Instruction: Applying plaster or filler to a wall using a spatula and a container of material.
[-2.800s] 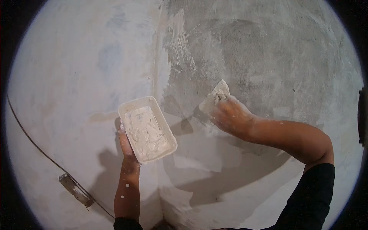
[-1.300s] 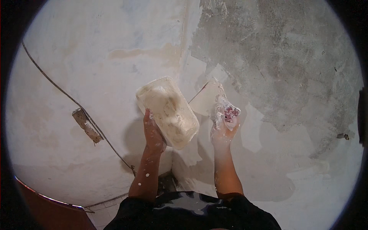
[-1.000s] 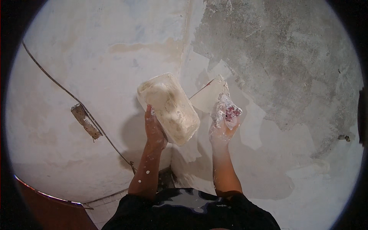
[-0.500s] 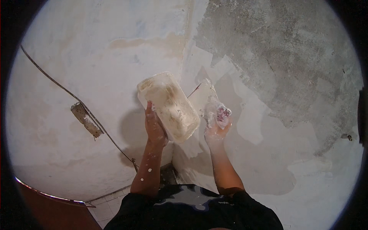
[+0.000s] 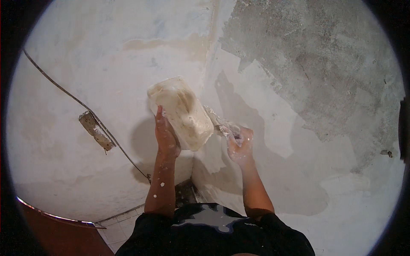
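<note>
A cream rectangular tub [image 5: 183,119], smeared with pale paste, is tilted in my left hand [image 5: 165,134], whose thumb lies along its left side. My right hand [image 5: 239,143] grips a paste-caked putty knife [image 5: 227,126]. The knife is seen nearly edge-on at the tub's right side, and its blade is partly hidden there; I cannot tell whether they touch. Both hands and forearms are spotted with white.
Two walls meet at a corner, the right one [image 5: 307,51] part bare grey, part pale coat. A dark cable [image 5: 64,93] crosses the left wall beside a rough bracket [image 5: 96,130]. A reddish-brown surface [image 5: 60,237] and white tiles [image 5: 117,230] show lower left.
The tub has moved slightly up and left. My right hand has turned the knife from flat-on to edge-on beside the tub. Earlier, the tub's paste-filled face was toward me, with the knife out over the wall.
</note>
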The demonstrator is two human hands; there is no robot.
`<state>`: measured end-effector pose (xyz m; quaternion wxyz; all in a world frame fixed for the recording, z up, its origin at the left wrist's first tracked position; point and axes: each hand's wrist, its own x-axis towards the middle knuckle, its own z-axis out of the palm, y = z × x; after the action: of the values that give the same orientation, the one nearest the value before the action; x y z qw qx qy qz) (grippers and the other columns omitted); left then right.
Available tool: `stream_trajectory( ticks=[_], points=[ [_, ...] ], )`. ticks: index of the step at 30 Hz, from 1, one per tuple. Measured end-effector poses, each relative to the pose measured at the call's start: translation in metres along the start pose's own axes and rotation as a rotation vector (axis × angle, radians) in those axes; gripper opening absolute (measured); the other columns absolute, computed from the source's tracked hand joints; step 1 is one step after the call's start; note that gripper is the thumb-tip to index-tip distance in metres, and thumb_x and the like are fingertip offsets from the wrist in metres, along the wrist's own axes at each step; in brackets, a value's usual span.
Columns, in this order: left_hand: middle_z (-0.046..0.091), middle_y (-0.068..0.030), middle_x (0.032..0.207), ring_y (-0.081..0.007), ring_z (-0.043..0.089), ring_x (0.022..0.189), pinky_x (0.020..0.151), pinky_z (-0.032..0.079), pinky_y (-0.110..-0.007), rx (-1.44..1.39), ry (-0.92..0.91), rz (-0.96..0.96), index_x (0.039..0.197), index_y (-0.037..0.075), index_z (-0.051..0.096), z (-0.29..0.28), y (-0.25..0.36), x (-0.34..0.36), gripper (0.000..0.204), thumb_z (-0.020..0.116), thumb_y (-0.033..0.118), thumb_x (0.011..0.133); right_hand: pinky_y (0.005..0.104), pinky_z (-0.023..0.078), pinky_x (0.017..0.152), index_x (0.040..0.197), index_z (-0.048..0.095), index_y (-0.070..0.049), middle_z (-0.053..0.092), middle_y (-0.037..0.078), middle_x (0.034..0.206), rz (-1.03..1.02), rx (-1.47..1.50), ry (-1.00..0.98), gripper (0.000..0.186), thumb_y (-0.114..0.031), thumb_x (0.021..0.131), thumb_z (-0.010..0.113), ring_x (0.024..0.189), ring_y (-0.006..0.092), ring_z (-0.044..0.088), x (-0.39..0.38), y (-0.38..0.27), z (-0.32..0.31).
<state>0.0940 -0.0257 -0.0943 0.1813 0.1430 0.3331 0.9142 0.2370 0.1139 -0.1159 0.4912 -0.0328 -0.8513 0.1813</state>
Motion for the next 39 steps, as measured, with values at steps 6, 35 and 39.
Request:
stream_trajectory(
  ticks=[6,35,39],
  points=[
    [0.043,-0.0119,0.126,-0.0288,0.048,0.111,0.092,0.043,-0.045,-0.077,-0.054,0.005,0.133,0.007,0.031,0.006,0.021,-0.003,0.062,0.036,0.052,0.089,0.0274,0.049,0.072,0.105,0.060,0.001,0.064,0.006,0.094,0.832,0.917,0.132,0.025,-0.003,0.080,0.057,0.080,0.0209,0.063,0.016,-0.007,-0.014],
    [0.043,-0.0142,0.127,-0.0263,0.047,0.115,0.096,0.040,-0.041,-0.006,-0.471,0.094,0.134,0.003,0.026,0.002,0.051,0.062,0.062,0.040,0.045,0.090,0.0235,0.045,0.061,0.098,0.058,0.003,0.061,0.003,0.082,0.329,0.669,0.284,0.021,-0.007,0.080,0.060,0.071,0.0091,0.056,0.136,-0.026,-0.053],
    [0.043,-0.0161,0.127,-0.0291,0.048,0.114,0.097,0.040,-0.041,-0.031,-0.518,0.110,0.133,0.002,0.028,0.022,0.079,0.095,0.063,0.039,0.047,0.090,0.0298,0.048,0.065,0.102,0.059,-0.001,0.065,0.010,0.084,-0.291,-0.413,0.281,0.022,-0.011,0.083,0.056,0.072,0.0190,0.061,0.255,-0.086,-0.096]
  ],
)
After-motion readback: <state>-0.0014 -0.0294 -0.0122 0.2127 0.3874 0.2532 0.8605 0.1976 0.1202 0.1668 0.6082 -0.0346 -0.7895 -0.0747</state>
